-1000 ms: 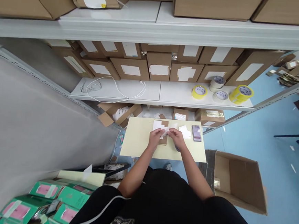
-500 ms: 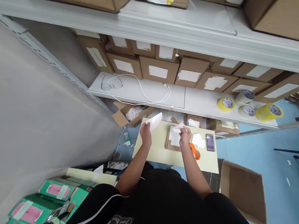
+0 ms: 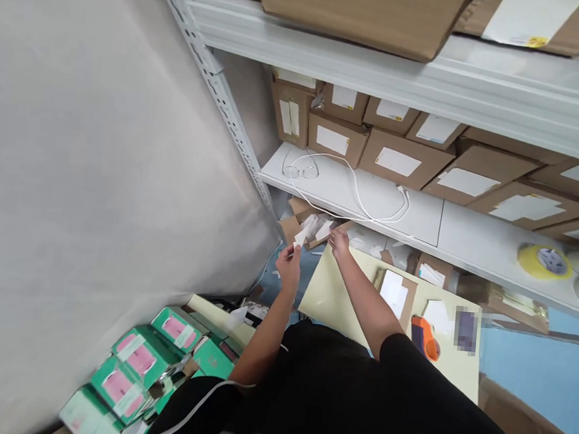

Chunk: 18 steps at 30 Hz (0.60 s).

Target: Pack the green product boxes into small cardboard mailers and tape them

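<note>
My left hand pinches a white piece of paper by its lower end, over the near left edge of an open cardboard box. My right hand is at the right side of that box with its fingers apart. Just left of these fingertips is another white paper piece; whether they still touch it is hard to see. Crumpled white paper lies inside the box. Under my right forearm, on the pale yellow table, a cardboard parcel bears a white label.
An orange tape dispenser, white papers and a blurred purple item lie on the table. A shelf ahead carries glasses, a white cable, tape rolls and labelled boxes. Green boxes stand lower left.
My view has turned left. Both hands have moved from above the table to the open box at its left, carrying the white sheets. The right hand's fingers have spread.
</note>
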{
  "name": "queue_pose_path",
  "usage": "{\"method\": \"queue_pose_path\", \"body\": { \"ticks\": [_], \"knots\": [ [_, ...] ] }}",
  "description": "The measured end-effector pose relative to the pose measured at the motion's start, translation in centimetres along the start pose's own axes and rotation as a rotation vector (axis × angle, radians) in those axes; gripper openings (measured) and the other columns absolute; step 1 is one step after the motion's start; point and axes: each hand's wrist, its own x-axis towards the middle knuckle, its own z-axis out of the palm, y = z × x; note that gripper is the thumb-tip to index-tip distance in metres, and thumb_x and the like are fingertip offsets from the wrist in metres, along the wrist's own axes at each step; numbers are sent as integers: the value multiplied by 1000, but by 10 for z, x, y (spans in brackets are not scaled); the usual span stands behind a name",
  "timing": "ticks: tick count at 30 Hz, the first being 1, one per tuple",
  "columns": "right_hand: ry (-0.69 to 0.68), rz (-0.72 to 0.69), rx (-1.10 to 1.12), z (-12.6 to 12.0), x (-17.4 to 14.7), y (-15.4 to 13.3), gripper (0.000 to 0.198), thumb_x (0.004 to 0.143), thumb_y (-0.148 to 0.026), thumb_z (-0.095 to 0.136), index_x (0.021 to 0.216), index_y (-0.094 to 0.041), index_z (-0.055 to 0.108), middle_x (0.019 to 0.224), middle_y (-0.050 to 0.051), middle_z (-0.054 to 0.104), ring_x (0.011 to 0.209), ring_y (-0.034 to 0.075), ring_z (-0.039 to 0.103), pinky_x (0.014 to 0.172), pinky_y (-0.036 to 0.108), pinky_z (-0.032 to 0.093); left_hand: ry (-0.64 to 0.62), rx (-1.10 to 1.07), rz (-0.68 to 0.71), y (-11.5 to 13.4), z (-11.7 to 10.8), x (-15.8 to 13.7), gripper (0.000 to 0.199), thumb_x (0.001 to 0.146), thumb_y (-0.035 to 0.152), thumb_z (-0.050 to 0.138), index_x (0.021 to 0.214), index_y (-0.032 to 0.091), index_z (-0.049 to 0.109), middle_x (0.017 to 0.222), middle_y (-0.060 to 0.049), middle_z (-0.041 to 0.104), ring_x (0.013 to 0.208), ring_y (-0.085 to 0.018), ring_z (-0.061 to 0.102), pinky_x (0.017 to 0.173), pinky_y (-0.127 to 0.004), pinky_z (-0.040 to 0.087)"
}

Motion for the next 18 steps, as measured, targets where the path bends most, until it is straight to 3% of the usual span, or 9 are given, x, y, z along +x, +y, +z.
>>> {"method": "queue_pose_path", "body": {
  "ticks": [2,4,7,9,11,14,16,18],
  "knots": [
    [9,1,-16,5,-7,3,33,66,-41,76,83,-26,52,70,-5,66,67,15,63,60,25,50,-25,58,-5,0,-4,4,44,85,58,73,102,18,79,99,-10,77,96,-25,70,91,-38,55],
    [-27,-2,-35,-5,-22,9,33,67,-45,79,84,-25,58,77,-2,71,72,16,67,62,25,51,-79,105,7,-2,-2,5,38,84,54,75,100,21,80,102,-10,77,100,-26,70,95,-40,55],
    [-224,-49,-102,-38,-56,20,40,71,-58,81,76,-22,65,80,4,75,77,19,72,68,28,54,-220,139,80,-10,10,2,25,80,48,80,90,25,81,103,-9,76,105,-28,68,102,-43,53],
    [-286,-40,-129,-65,-81,26,47,75,-66,78,74,-20,69,78,6,75,78,21,72,70,30,56,-358,176,153,-19,22,-5,19,78,46,82,82,27,81,99,-9,74,104,-28,68,104,-44,51],
    [-244,-41,-110,-92,-103,29,49,76,-69,77,76,-20,72,78,5,74,78,20,71,72,31,57,-538,246,227,-29,36,-17,14,78,42,83,80,28,82,100,-9,74,106,-29,67,108,-46,48],
    [-86,-90,-83,-132,-122,30,45,72,-64,81,69,-21,68,69,1,68,71,18,65,71,31,56,-860,356,345,-38,57,-41,8,78,34,85,85,31,84,120,-9,75,123,-32,62,115,-50,42],
    [46,-136,-74,-161,-129,30,44,70,-61,82,64,-22,63,64,-2,63,67,17,61,69,30,54,-1042,384,412,-43,69,-58,19,75,30,89,93,32,84,136,-8,70,135,-35,56,120,-52,37],
    [180,-162,-59,-191,-134,29,44,71,-62,80,63,-23,61,63,-2,62,68,17,61,68,30,54,-1115,366,424,-49,81,-76,29,71,32,92,98,31,83,146,-9,65,139,-36,52,121,-52,36]
  ]
}}
